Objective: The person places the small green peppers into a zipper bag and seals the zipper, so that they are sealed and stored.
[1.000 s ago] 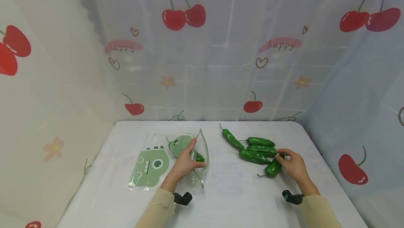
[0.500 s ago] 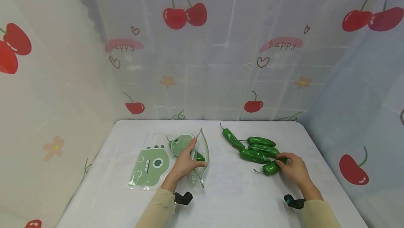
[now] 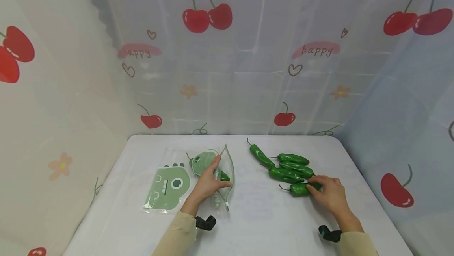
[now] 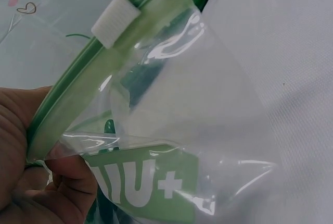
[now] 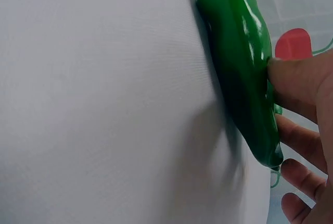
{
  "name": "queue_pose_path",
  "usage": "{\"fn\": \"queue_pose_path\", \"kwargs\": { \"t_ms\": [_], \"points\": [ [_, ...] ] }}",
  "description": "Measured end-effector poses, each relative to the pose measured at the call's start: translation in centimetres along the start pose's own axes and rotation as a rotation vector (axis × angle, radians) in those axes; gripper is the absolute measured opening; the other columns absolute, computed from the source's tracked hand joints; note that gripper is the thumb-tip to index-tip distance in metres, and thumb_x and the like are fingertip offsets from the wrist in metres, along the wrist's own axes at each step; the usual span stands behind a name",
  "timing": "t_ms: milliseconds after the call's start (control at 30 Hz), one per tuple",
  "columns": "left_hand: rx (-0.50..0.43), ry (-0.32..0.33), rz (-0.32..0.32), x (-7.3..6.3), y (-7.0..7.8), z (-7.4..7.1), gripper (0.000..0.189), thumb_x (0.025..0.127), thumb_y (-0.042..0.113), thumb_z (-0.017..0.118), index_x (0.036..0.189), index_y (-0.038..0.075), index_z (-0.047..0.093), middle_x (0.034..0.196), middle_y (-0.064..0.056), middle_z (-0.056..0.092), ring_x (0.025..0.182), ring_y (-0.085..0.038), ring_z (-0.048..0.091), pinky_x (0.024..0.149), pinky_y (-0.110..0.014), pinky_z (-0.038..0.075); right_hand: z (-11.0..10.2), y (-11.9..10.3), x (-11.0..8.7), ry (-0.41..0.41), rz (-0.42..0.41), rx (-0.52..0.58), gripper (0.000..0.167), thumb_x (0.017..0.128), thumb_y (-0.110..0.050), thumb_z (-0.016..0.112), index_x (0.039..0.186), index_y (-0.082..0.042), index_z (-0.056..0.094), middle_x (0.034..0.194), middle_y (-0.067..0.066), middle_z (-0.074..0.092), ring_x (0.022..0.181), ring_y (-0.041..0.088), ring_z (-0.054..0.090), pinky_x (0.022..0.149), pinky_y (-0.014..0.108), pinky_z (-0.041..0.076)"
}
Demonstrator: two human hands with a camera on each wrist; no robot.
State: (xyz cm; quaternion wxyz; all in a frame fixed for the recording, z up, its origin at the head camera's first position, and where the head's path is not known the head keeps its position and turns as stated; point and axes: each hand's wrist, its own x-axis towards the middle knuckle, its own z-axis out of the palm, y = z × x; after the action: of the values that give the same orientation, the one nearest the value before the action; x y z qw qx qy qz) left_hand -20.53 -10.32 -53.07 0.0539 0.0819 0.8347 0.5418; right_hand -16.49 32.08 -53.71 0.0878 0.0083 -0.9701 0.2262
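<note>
In the head view my left hand (image 3: 206,185) holds the mouth of a clear zip bag (image 3: 166,193) printed with a green cartoon monster. Its green zip edge and white slider (image 4: 115,21) fill the upper part of the left wrist view, where my fingers curl at that edge. A green chili pepper (image 3: 225,176) shows through the plastic beside this hand. My right hand (image 3: 331,193) pinches another green chili pepper (image 3: 299,190) near its tip, thumb on one side and fingers on the other. That pepper lies low over the white table, stem to the left.
Several more green chili peppers (image 3: 285,175) lie grouped just behind the right hand, one of them (image 3: 261,156) slanting off to the back left. The white table (image 3: 262,224) is bordered by curtains (image 3: 244,90) printed with cherries at the back and sides.
My right hand has drawn its pepper away from the group and turned it, so the stem end has swung left and back. The left hand and bag stay in place.
</note>
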Motion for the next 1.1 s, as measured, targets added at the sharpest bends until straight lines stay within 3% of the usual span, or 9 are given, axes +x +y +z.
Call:
{"fn": "queue_pose_path", "kwargs": {
  "t_ms": [300,600,833,1100],
  "points": [
    [0.037,0.002,0.009,0.0,-0.2,-0.1,0.111,0.075,0.023,0.093,0.164,0.013,0.027,0.172,-0.006,0.022,0.16,-0.03,0.017,0.129,-0.051,0.022,0.3,0.2,-0.1,-0.083,0.009,-0.02,0.05,0.087,-0.049,0.079,0.117,-0.011,0.076,0.131,0.024,0.068,0.115,0.048,0.053,0.094,0.067,0.042],
    [0.051,-0.002,0.019,0.0,-0.2,-0.2,0.111,0.075,0.024,0.093,0.164,0.013,0.027,0.172,-0.007,0.022,0.16,-0.029,0.016,0.129,-0.05,0.021,1.0,0.4,-0.2,-0.164,0.005,-0.001,0.061,0.081,-0.052,0.083,0.126,-0.013,0.073,0.132,0.021,0.068,0.116,0.043,0.053,0.094,0.066,0.044],
    [0.056,0.001,0.011,0.0,-0.1,-0.1,0.111,0.075,0.025,0.093,0.164,0.014,0.028,0.172,-0.006,0.022,0.16,-0.029,0.016,0.129,-0.049,0.021,1.4,-0.1,-0.3,-0.195,0.007,0.021,0.06,0.08,-0.041,0.087,0.13,-0.013,0.071,0.131,0.02,0.069,0.116,0.039,0.054,0.097,0.065,0.045],
    [0.053,-0.001,0.008,-0.1,0.0,-0.2,0.111,0.075,0.024,0.093,0.164,0.013,0.027,0.173,-0.007,0.021,0.161,-0.029,0.016,0.129,-0.05,0.021,1.8,-0.4,-0.1,-0.24,0.089,0.111,0.066,0.082,-0.049,0.084,0.135,-0.013,0.069,0.136,0.026,0.063,0.128,0.051,0.052,0.105,0.072,0.04]
  ]
}}
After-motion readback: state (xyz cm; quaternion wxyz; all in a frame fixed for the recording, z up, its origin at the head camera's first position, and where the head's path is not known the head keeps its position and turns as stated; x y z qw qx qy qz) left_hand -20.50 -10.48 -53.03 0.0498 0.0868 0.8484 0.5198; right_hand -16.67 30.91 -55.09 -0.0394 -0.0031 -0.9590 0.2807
